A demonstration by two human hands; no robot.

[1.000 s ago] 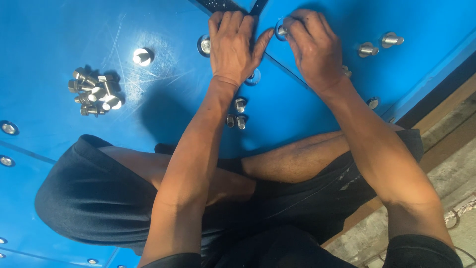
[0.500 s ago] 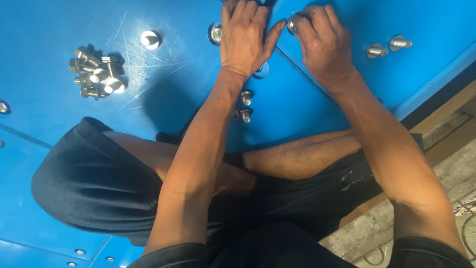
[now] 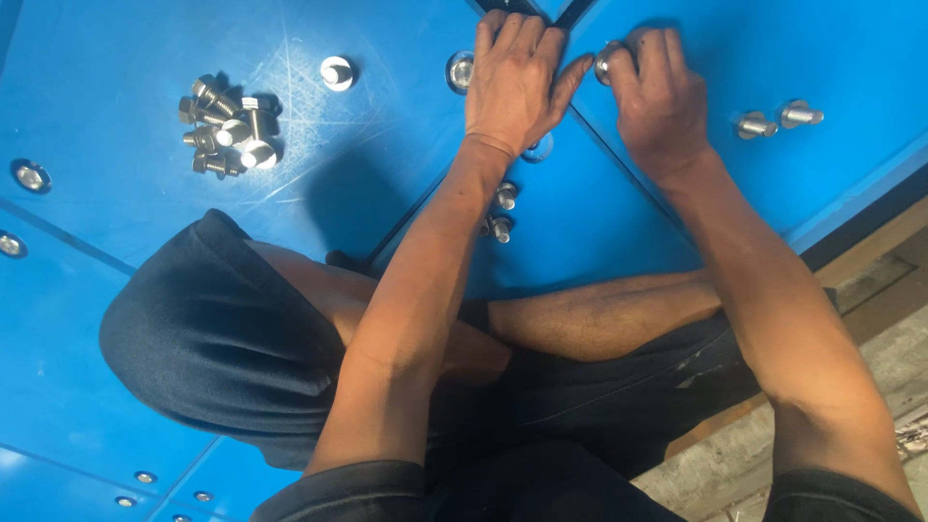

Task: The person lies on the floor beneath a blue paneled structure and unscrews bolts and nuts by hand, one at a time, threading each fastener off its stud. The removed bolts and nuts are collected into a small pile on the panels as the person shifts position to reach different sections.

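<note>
Sitting cross-legged on a floor of smooth blue plastic panels [image 3: 145, 184], a person bends over a seam where the sheets meet. The right hand [image 3: 655, 97] curls its thumb and fingers around a silver steel bolt with a washer [image 3: 609, 60], which stands at the far edge of the nearer panel, just beyond the diagonal seam; the bolt's head peeks out at the fingertips, and its shank, hidden by the grip, appears to point down into the panel. The left hand [image 3: 514, 82] lies flat, fingers together and extended, pressed on the panel just beside the bolt, its thumb reaching toward the right hand without clearly touching it. The right hand is the one on the bolt; the left only braces alongside.

Farther to the person's right, two loose silver bolts [image 3: 778, 120] lie on their sides, long axes running left to right, near the right hand but apart from it. Two more short bolts [image 3: 501, 211] rest along the seam beneath the left forearm. A seated bolt head [image 3: 461, 71] sits just left of the left hand, another [image 3: 335, 73] farther left, and a heap of spare silver bolts [image 3: 227, 129] lies well apart on the left side, closer to the left arm. A grey concrete edge [image 3: 870, 319] borders the panels at the right.
</note>
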